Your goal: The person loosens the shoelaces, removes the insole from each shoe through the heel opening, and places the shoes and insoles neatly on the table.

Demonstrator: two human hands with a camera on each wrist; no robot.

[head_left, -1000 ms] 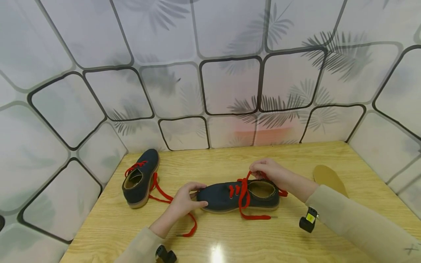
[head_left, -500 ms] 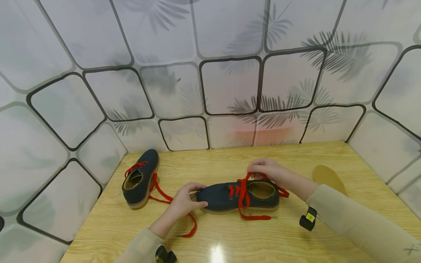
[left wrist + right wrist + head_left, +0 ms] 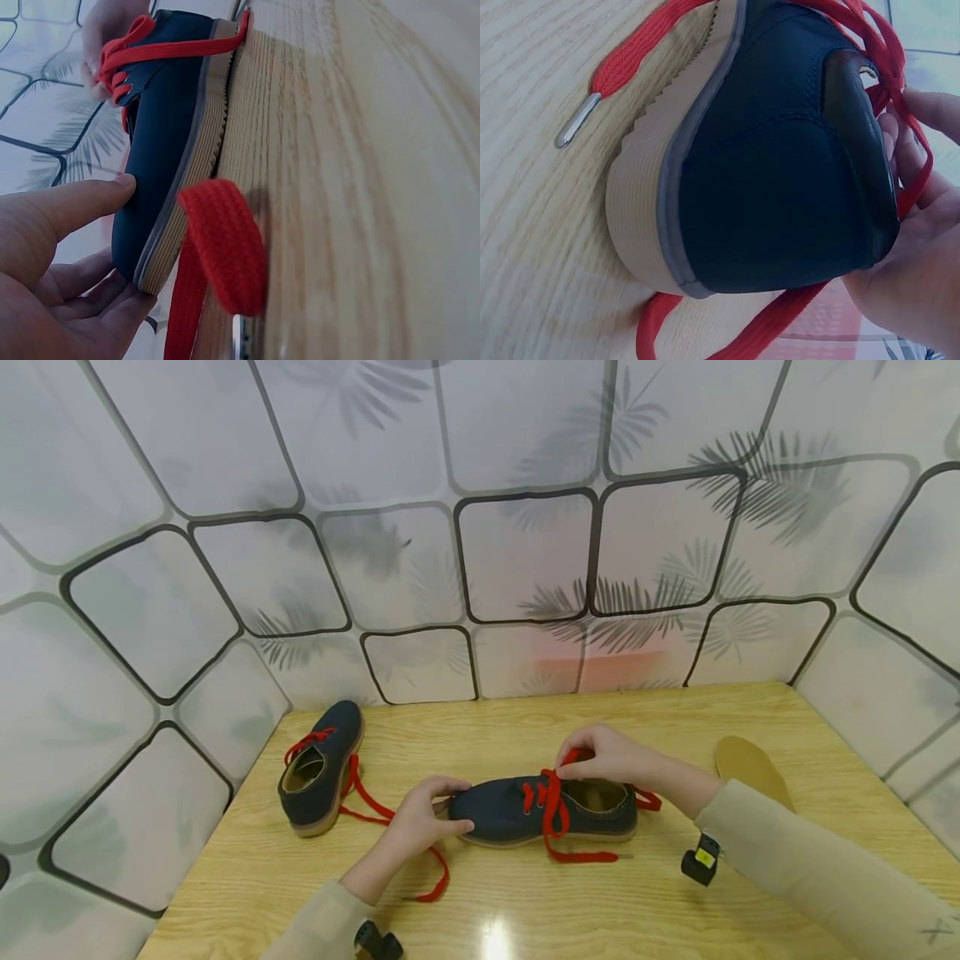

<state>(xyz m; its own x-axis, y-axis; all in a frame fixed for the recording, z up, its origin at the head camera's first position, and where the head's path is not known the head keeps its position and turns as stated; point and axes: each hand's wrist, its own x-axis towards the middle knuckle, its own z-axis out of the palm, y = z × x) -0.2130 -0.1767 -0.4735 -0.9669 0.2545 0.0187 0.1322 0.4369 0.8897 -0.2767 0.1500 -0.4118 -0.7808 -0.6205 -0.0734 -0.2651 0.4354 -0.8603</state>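
Our right hand (image 3: 609, 757) has edged toeward, pinching the lace (image 3: 552, 793); our left hand (image 3: 420, 814) grips the shoe (image 3: 498, 808) by its toe, seemingly steadying it.

Both sleeves (image 3: 806, 860) are beige — the right bears a dark X (image 3: 936, 931) — and the wrist cameras (image 3: 700, 860) are black.

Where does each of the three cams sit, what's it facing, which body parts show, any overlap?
Head: on the head, forward and down at table, near shoe, far shoe; left hand, right hand, both sleeves.
Left wrist: near shoe from its toe; left hand, bit of right.
Right wrist: near shoe from its heel; right hand.
Both wrist views share: near shoe, its red lace.
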